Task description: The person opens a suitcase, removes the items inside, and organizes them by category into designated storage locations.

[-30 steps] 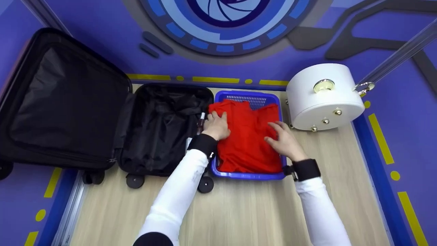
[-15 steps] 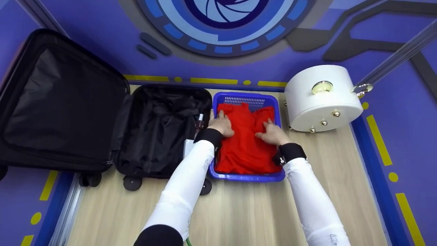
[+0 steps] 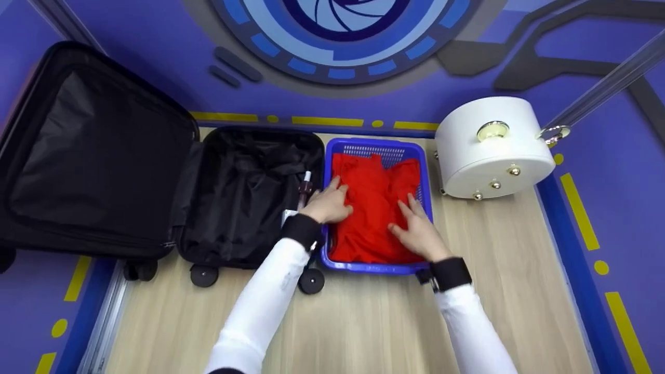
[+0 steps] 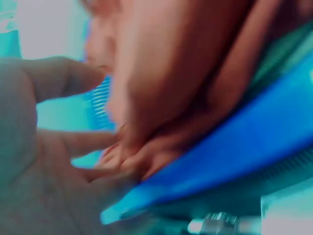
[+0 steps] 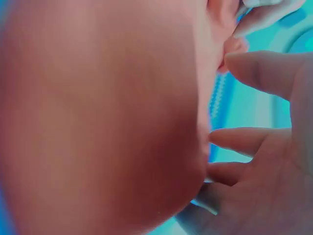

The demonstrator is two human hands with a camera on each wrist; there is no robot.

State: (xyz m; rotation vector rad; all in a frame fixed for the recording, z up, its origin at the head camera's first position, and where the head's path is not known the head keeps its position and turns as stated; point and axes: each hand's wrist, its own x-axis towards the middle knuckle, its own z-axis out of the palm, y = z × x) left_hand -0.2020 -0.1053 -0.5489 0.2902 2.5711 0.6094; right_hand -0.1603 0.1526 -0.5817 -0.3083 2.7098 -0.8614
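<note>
handling the red cloth (image 3: 376, 223): it lies between the two hands, inside the blue basket (image 3: 374, 268), covering most of it; past the fingertips, the far end shows bare lattice.
left hand (image 3: 328, 204): at the cloth's left edge, over the basket's left rim; thumb and fingers stand apart, clamped on nothing that shows.
right hand (image 3: 420, 232): over the cloth's right part, a little nearer the person than the left; fingers spread, seeming to touch the fabric, though how firmly i cannot tell.
good handling: the fabric looks soft and loose, so level holds on both sides, thumbs on top and fingers beneath, would probably keep it from bunching; the uneven far edge may call for smoothing.
basket rim: close under the left hand, it could catch a fold or cramp the fingers.
black suitcase (image 3: 239, 208): just left of the left hand, its lid (image 3: 104, 156) laid back farther left.
slim dark item (image 3: 305, 189): at the suitcase's right edge, just beside the left hand, which could knock it; a pale item (image 3: 289, 214) nearby is partly hidden by the wrist.
white case (image 3: 491, 140): beyond and right of the right hand, on the desk (image 3: 374, 322), apart from the fingers.
</note>
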